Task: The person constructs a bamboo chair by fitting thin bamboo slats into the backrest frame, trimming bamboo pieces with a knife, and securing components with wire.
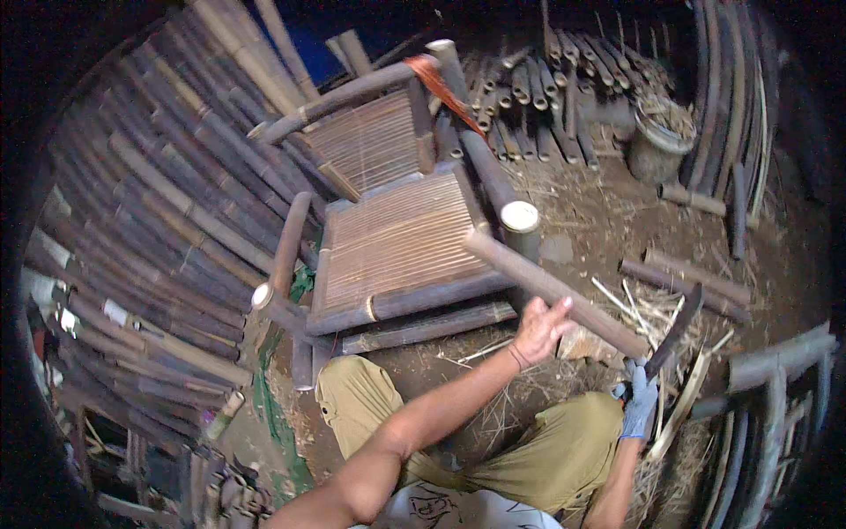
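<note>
A length of brown bamboo slants in front of me, its far end over the seat corner of a bamboo chair. My bare left hand is closed around its underside near the middle. At the pole's near end, my right hand, in a blue-grey glove, is closed on a machete with a dark, curved blade pointing up and away. The machete's handle is mostly hidden in the glove. Whether the blade touches the bamboo, I cannot tell. The chair has a slatted seat and back, with an orange strap over its back corner.
Bamboo poles lean along the left side. Cut poles are stacked at the back, near a bucket of scraps. Two short bamboo pieces and split strips lie on the dirt floor to the right.
</note>
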The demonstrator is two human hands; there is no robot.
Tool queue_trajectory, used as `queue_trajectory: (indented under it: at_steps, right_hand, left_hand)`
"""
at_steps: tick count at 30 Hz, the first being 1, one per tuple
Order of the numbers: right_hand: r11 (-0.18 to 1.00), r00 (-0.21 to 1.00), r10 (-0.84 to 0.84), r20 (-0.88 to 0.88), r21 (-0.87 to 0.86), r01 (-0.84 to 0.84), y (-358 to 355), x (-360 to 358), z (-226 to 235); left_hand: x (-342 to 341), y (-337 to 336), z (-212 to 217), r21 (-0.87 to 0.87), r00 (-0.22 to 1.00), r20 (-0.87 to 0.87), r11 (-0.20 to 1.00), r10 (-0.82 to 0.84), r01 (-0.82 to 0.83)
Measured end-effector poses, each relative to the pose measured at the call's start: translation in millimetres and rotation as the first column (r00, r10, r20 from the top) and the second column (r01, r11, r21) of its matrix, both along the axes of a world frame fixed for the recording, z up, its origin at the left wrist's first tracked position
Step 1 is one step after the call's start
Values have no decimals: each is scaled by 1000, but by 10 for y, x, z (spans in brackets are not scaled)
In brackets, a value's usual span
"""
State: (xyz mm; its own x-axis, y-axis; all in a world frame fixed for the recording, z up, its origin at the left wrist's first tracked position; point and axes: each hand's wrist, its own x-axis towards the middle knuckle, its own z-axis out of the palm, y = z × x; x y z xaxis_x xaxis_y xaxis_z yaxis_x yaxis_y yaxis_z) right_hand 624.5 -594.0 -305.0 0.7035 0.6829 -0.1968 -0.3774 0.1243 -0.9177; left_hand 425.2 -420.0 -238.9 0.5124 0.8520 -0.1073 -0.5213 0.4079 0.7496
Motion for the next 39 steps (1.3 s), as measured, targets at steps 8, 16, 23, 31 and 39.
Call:
queue_trajectory:
  at_steps: [8, 16, 23, 31, 39]
  right_hand:
    - [981, 993, -16, 119, 194, -7, 249, 273, 72]
    - [982, 786, 168, 595, -172, -79, 246, 234, 515]
    - [945, 825, 285, 488, -289, -155, 212, -120, 666]
    - [847, 667, 306, 679, -514, 136, -787, -123, 795]
    - [872, 751, 270, 602, -484, 75, -656, -376, 874]
  left_hand:
    - [-153, -491, -806, -354, 930, 14, 868, -368, 349]
    - [429, -651, 105, 818, 832, -501, 444, 237, 365]
    - [463, -104, -206, 859, 877, -460, 319, 141, 400]
    - [416, 56, 320, 710, 890, -404, 686, 211, 159]
    - [691, 119, 146, 745, 878, -451, 610, 163, 270]
